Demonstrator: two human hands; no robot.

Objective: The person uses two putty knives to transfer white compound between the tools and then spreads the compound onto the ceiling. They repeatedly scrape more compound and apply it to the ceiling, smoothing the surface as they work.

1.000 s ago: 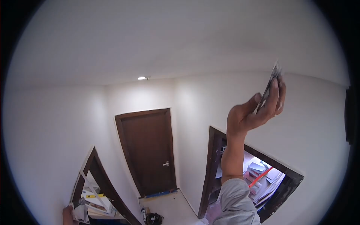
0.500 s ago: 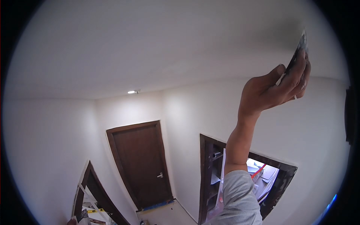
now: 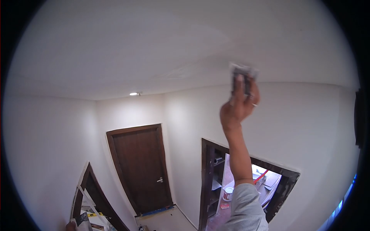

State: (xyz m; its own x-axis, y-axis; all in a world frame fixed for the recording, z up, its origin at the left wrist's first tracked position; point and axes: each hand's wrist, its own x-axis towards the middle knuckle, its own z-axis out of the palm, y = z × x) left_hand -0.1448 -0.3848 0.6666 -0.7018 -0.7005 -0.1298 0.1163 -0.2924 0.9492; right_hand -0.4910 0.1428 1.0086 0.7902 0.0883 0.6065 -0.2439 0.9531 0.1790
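Observation:
My right hand [image 3: 243,102] is raised on a grey-sleeved arm, its fingers closed on a flat scraper [image 3: 242,72] with a dark face and a pale edge. Motion blurs the blade, which is at or close to the white ceiling [image 3: 154,46]; contact cannot be made out. At the bottom left edge, part of my left hand [image 3: 71,226] shows beside a grey, smeared flat tool [image 3: 82,222], which it seems to hold.
A brown door [image 3: 142,165] stands in the far wall, below a lit ceiling lamp [image 3: 134,94]. Dark-framed openings lie at the lower left [image 3: 92,181] and right [image 3: 266,163]. Through the right one, a paint can [image 3: 228,193] is visible.
My right hand has swept left and slightly down with the scraper, whose broad side now faces more toward me. At the bottom left, my left hand shows slightly more. The view has shifted a little.

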